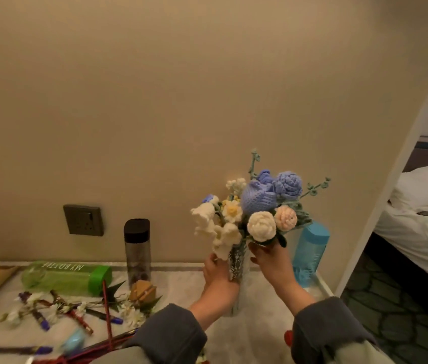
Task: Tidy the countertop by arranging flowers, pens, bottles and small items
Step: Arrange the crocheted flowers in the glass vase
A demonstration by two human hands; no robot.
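Note:
A bunch of crocheted flowers (260, 203), blue, white and peach, stands in a clear glass vase (237, 261) on the pale countertop (181, 290) near the wall. My left hand (216, 271) grips the vase from the left. My right hand (270, 256) pinches the base of a white crocheted rose (261, 226) at the right of the bunch. Left of the vase lie several pens (76, 315) mixed with small white artificial flowers (128, 308). A green bottle (68, 277) lies on its side behind them.
A dark bottle with a black cap (137, 248) stands by the wall, a small brown box (143, 290) in front of it. A blue bottle (310, 250) stands right of the vase near the counter's end. A wall socket (83, 220) is at left. A bed (423, 219) is at right.

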